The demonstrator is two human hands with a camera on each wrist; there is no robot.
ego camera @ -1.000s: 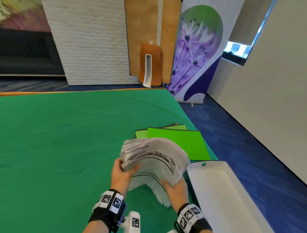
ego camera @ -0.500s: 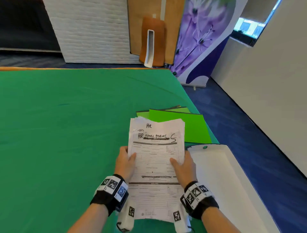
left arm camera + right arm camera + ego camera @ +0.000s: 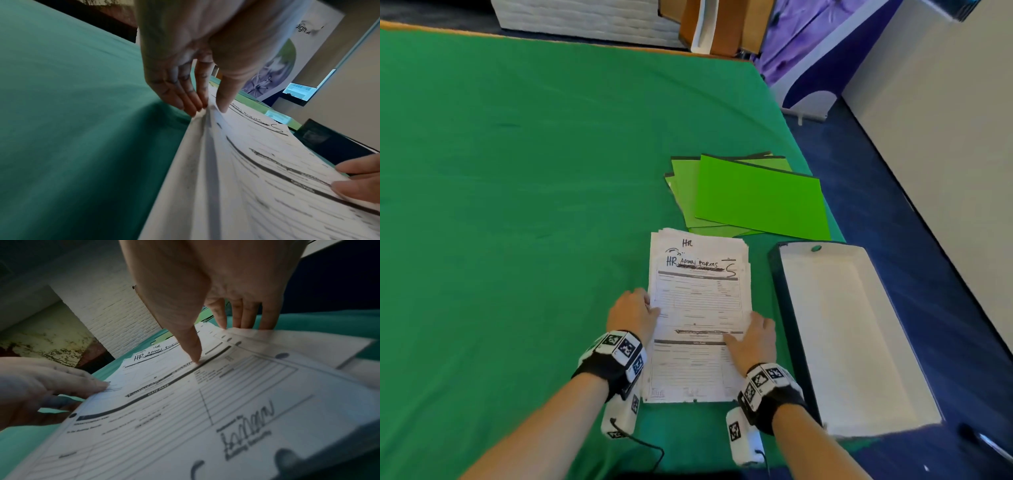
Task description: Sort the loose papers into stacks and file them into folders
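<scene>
Nearest to us, both hands rest on a stack of papers [image 3: 700, 318] lying flat on the green-covered bench [image 3: 517, 205]. Our left hand [image 3: 632, 313] sits at the stack's left edge, thumb on the top sheet and fingers [image 3: 186, 99] straight against the side of the pile. Our right hand [image 3: 751, 337] sits at the right edge, thumb pressed on the top sheet and fingers [image 3: 244, 316] reaching straight down past the edge; neither hand curls round the paper. The top sheet is a printed form with "HR ADMIN FORMS" handwritten at its head; a sheet beneath it pokes out and shows "HR". Just right of the stack, close but apart, we see a shallow box [image 3: 859, 342] with dark outer walls and a white inside, holding nothing that we can see; a small green dot marks its far rim. Beyond the stack, several green folders [image 3: 756, 202] lie overlapped and closed, their near edge just by the papers' far end. Past the bench stand a white brick wall [image 3: 585, 17], wooden panels [image 3: 726, 24] and a purple banner [image 3: 804, 51]
</scene>
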